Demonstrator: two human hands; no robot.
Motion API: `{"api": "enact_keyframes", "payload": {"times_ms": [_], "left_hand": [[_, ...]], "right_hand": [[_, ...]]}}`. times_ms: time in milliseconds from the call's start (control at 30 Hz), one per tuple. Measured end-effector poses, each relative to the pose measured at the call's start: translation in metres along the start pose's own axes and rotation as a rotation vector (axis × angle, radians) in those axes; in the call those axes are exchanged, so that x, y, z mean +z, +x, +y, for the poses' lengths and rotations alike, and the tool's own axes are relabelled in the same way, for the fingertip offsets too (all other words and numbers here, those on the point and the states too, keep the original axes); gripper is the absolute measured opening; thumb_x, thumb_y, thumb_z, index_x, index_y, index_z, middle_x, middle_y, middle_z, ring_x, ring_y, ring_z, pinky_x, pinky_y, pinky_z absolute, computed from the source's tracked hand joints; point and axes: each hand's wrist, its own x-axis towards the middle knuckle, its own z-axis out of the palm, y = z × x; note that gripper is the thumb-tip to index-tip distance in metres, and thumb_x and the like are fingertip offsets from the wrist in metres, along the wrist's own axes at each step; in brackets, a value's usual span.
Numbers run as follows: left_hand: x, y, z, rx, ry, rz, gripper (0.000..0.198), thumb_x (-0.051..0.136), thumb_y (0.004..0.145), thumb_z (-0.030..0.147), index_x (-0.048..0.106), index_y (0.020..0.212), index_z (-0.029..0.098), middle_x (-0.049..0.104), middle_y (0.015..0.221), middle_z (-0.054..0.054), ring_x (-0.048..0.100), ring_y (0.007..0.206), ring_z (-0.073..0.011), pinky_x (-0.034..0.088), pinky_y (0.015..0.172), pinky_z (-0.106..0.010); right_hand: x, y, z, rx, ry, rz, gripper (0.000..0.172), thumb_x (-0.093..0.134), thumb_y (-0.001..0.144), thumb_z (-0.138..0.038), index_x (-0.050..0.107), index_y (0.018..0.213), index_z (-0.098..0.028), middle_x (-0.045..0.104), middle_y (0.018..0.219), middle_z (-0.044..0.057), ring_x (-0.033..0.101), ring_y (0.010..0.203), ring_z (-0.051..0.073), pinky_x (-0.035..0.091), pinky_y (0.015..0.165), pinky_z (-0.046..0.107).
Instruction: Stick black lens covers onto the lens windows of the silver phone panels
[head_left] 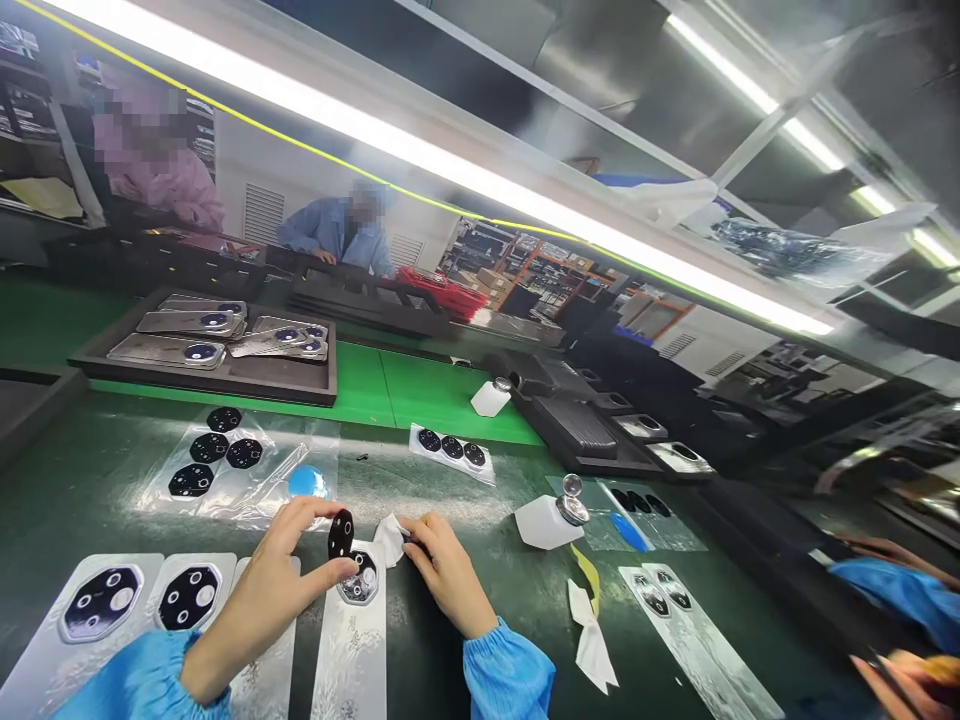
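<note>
Between thumb and fingers my left hand pinches a round black camera lens cover by its edges, tilted on its side. Just beneath it lies a silvery phone back panel with an eight-sided camera area. My right hand is closed on a white wipe, close to that panel's upper edge. To the left lie more phone back panels with dark camera areas, one partly hidden by my left hand. Several loose black lens covers rest on a clear plastic sheet further back.
A dark tray of phone back panels stands at the back left. White bottles with metal tops stand to the right, near a crumpled wipe. A strip of lens covers lies ahead. A co-worker's hands show at the right edge.
</note>
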Motion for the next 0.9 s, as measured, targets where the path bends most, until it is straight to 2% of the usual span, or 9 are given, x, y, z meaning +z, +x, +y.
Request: {"api": "enact_keyframes", "payload": {"times_ms": [67, 233, 367, 467, 600, 733, 833, 900], "left_hand": [[0.001, -0.001, 0.003, -0.003, -0.020, -0.020, 0.041, 0.070, 0.080, 0.039, 0.063, 0.120, 0.030, 0.059, 0.128, -0.004, 0.049, 0.128, -0.0306, 0.036, 0.110, -0.047], [0.002, -0.005, 0.009, 0.004, -0.067, -0.080, 0.040, 0.072, 0.080, 0.037, 0.063, 0.118, 0.031, 0.054, 0.138, -0.005, 0.041, 0.136, -0.0323, 0.027, 0.116, -0.050], [0.004, -0.009, 0.016, 0.028, -0.095, -0.233, 0.044, 0.076, 0.076, 0.033, 0.064, 0.117, 0.035, 0.035, 0.156, 0.000, 0.025, 0.146, -0.0326, 0.017, 0.120, -0.051], [0.005, -0.014, 0.023, 0.027, -0.123, -0.355, 0.049, 0.081, 0.071, 0.033, 0.064, 0.117, 0.036, 0.031, 0.159, 0.002, 0.019, 0.148, -0.0326, 0.018, 0.120, -0.049], [0.008, -0.017, 0.027, -0.018, -0.215, -0.419, 0.051, 0.084, 0.068, 0.035, 0.065, 0.115, 0.033, 0.043, 0.150, -0.002, 0.034, 0.141, -0.0326, 0.024, 0.117, -0.046], [0.010, -0.016, 0.023, 0.014, -0.528, -0.438, 0.049, 0.081, 0.070, 0.043, 0.064, 0.111, 0.025, 0.060, 0.123, -0.005, 0.052, 0.121, -0.0292, 0.034, 0.107, -0.042], [0.008, -0.015, 0.025, -0.094, -0.700, -0.452, 0.056, 0.081, 0.068, 0.050, 0.062, 0.113, 0.022, 0.062, 0.118, -0.006, 0.054, 0.114, -0.0278, 0.040, 0.096, -0.038], [0.002, -0.015, 0.029, -0.151, -0.733, -0.441, 0.058, 0.081, 0.068, 0.051, 0.062, 0.114, 0.022, 0.063, 0.118, -0.007, 0.053, 0.114, -0.0276, 0.039, 0.094, -0.037]], "right_hand": [[0.001, 0.001, -0.002, -0.025, 0.005, 0.028, 0.021, 0.054, 0.090, -0.019, 0.070, 0.102, -0.026, 0.059, 0.085, 0.003, 0.058, 0.084, 0.022, 0.047, 0.075, 0.034], [-0.005, -0.005, -0.021, -0.086, 0.054, 0.158, 0.023, 0.043, 0.099, -0.023, 0.062, 0.112, -0.023, 0.056, 0.097, 0.005, 0.057, 0.090, 0.019, 0.047, 0.078, 0.031], [-0.010, -0.019, -0.041, -0.120, 0.135, 0.206, 0.018, 0.045, 0.100, -0.024, 0.060, 0.110, -0.025, 0.054, 0.096, 0.003, 0.056, 0.089, 0.017, 0.047, 0.074, 0.026], [-0.011, -0.029, -0.052, -0.111, 0.274, 0.205, 0.014, 0.049, 0.099, -0.026, 0.061, 0.108, -0.027, 0.052, 0.096, 0.002, 0.056, 0.085, 0.015, 0.047, 0.071, 0.024], [-0.009, -0.038, -0.060, -0.097, 0.386, 0.181, 0.013, 0.052, 0.098, -0.027, 0.061, 0.107, -0.027, 0.054, 0.101, 0.002, 0.057, 0.084, 0.015, 0.048, 0.071, 0.023], [-0.009, -0.043, -0.064, -0.085, 0.426, 0.176, 0.013, 0.052, 0.098, -0.026, 0.062, 0.106, -0.025, 0.060, 0.101, 0.003, 0.061, 0.088, 0.016, 0.050, 0.074, 0.024], [-0.008, -0.047, -0.068, -0.091, 0.397, 0.176, 0.014, 0.052, 0.098, -0.024, 0.063, 0.104, -0.025, 0.064, 0.090, 0.001, 0.063, 0.081, 0.015, 0.051, 0.072, 0.022], [-0.007, -0.050, -0.070, -0.110, 0.351, 0.218, 0.016, 0.053, 0.097, -0.021, 0.064, 0.106, -0.026, 0.066, 0.091, 0.000, 0.064, 0.081, 0.014, 0.052, 0.073, 0.021]]}}
